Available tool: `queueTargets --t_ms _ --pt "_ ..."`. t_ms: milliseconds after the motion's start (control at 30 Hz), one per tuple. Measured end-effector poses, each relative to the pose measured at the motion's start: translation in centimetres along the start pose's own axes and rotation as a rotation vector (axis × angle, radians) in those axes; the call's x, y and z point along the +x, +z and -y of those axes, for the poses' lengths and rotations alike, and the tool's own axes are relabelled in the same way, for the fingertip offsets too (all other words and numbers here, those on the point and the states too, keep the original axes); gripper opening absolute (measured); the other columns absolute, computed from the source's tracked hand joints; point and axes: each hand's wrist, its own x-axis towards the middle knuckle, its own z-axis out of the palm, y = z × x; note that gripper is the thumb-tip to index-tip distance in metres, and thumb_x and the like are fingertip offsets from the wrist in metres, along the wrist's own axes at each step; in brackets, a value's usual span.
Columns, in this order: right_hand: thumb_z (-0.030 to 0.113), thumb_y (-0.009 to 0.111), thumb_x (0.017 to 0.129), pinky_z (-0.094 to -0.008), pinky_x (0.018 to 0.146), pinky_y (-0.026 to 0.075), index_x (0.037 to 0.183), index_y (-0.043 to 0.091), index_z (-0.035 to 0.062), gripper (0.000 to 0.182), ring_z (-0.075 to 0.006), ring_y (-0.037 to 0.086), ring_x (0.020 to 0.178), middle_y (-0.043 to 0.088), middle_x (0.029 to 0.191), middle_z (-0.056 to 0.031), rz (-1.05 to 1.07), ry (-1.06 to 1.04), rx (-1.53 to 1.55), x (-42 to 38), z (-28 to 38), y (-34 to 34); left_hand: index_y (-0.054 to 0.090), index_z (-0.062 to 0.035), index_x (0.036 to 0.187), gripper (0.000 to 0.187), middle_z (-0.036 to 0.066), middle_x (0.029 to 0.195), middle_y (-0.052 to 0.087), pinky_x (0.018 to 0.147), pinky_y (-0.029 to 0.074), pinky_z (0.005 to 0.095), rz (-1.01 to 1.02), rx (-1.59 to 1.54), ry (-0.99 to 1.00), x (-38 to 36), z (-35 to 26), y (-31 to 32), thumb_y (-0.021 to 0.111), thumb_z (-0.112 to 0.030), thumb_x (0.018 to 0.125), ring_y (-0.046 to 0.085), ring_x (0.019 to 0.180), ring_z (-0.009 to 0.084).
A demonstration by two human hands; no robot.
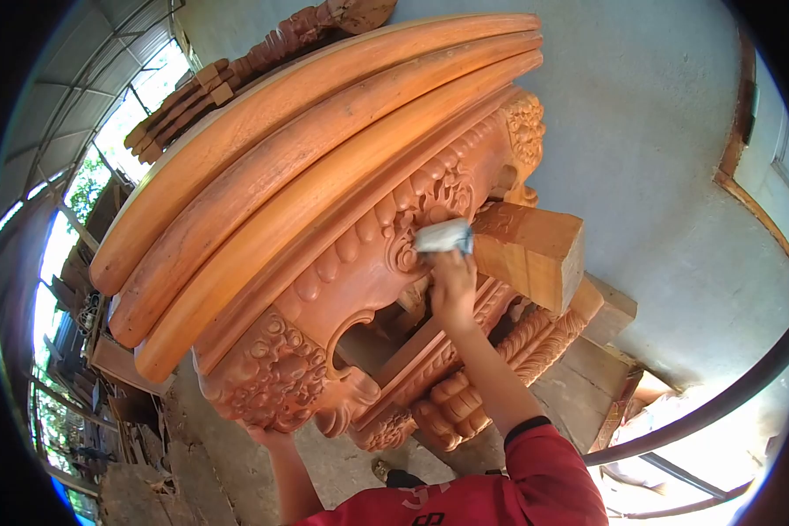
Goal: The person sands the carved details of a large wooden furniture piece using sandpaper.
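The right hand (pixel 452 285) held a folded white pad (pixel 444 236), probably sandpaper, its grip pinching it against the carved wooden furniture piece (pixel 386 254). The pad sat just above the hand, on the carved band running diagonally up to the right. The left hand (pixel 267 436) steadied the lower carved corner, its grip mostly hidden. No writing on the pad was legible.

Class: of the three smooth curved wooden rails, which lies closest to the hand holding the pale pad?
The lowest rail, directly bordering the carved band; the right hand works just beneath it.
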Motion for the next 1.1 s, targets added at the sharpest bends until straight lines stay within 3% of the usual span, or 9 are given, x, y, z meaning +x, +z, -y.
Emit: queueTargets --t_ms 100,300,467,667,800,900,933,1033,1100 --pt "-0.004 0.045 0.080 -0.0455 0.093 0.035 0.114 0.053 -0.0011 0.035 -0.0386 0.044 0.116 0.051 0.122 -0.0181 -0.122 0.235 0.056 1.4 -0.1 -0.2 0.025 -0.0075 0.134 0.079 0.012 0.131 0.036 0.095 0.042 0.0425 0.021 0.017 0.012 0.1 -0.2 -0.2 0.047 -0.060 0.079 0.042 0.118 0.0281" --pt "-0.008 0.044 0.071 -0.0465 0.093 0.034 0.107 0.056 -0.0009 0.039 -0.0371 0.047 0.113 0.057 0.109 -0.0186 0.075 -0.168 -0.006 0.5 0.0 -1.0 0.027 -0.0077 0.133 0.079 0.013 0.132 0.036 0.095 0.042 0.0428 0.020 -0.031 -0.041 -0.7 0.5 -2.0 0.048 -0.060 0.078 0.042 0.118 0.0290" --pt "0.000 0.046 0.078 -0.0436 0.088 0.038 0.111 0.056 0.0022 0.035 -0.0358 0.049 0.112 0.054 0.121 -0.0143 -0.189 0.273 0.054 3.8 -2.0 -1.0 0.028 -0.0087 0.134 0.081 0.013 0.132 0.037 0.095 0.042 0.0442 0.049 -0.022 -0.055 -0.6 0.8 -3.4 0.051 -0.061 0.076 0.043 0.117 0.0298" --pt "-0.002 0.050 0.075 -0.0462 0.093 0.033 0.111 0.054 0.0025 0.037 -0.0311 0.054 0.107 0.059 0.110 -0.0128 -0.031 -0.268 0.006 2.0 0.2 0.7 0.036 -0.0029 0.127 0.079 0.012 0.125 0.044 0.090 0.045 0.0409 -0.019 0.018 -0.038 -0.6 0.4 -2.0 0.045 -0.064 0.079 0.048 0.112 0.0273" --pt "-0.004 0.046 0.081 -0.0476 0.094 0.031 0.113 0.052 0.0014 0.033 -0.0323 0.048 0.115 0.058 0.113 -0.0140 -0.227 0.051 0.099 4.4 -1.7 1.5 0.034 -0.0039 0.128 0.080 0.011 0.125 0.044 0.092 0.044 0.0400 -0.003 0.002 -0.037 -0.6 0.1 -2.0 0.052 -0.062 0.077 0.047 0.113 0.0262" --pt "-0.004 0.046 0.081 -0.0481 0.096 0.030 0.115 0.052 0.0020 0.035 -0.0334 0.046 0.117 0.057 0.114 -0.0132 -0.212 0.057 0.053 4.0 0.4 1.5 0.032 -0.0049 0.129 0.081 0.010 0.125 0.043 0.093 0.044 0.0394 0.015 -0.083 -0.064 -0.4 0.5 -2.4 0.058 -0.059 0.075 0.046 0.113 0.0253" --pt "0.001 0.049 0.082 -0.0505 0.095 0.030 0.114 0.054 0.0059 0.033 -0.0311 0.046 0.117 0.058 0.116 -0.0067 -0.173 0.017 -0.025 3.4 1.5 1.3 0.032 -0.0054 0.129 0.081 0.010 0.125 0.042 0.093 0.044 0.0393 0.031 -0.089 -0.075 -0.5 0.6 -2.5 0.060 -0.057 0.074 0.046 0.113 0.0248" --pt "0.000 0.044 0.083 -0.0504 0.096 0.028 0.113 0.054 0.0062 0.032 -0.0314 0.046 0.118 0.055 0.120 -0.0080 0.012 -0.259 -0.008 1.2 1.4 0.8 0.029 -0.0070 0.132 0.083 0.011 0.130 0.039 0.094 0.043 0.0419 0.008 -0.036 -0.046 -0.4 1.0 -2.9 0.053 -0.062 0.075 0.043 0.117 0.0286" --pt "-0.001 0.044 0.083 -0.0488 0.097 0.028 0.114 0.054 0.0047 0.033 -0.0309 0.044 0.120 0.054 0.121 -0.0103 -0.026 -0.109 0.002 2.4 -0.3 0.1 0.029 -0.0069 0.132 0.082 0.011 0.130 0.038 0.094 0.043 0.0421 -0.010 -0.031 -0.043 -0.4 1.2 -3.2 0.053 -0.061 0.075 0.043 0.117 0.0288"
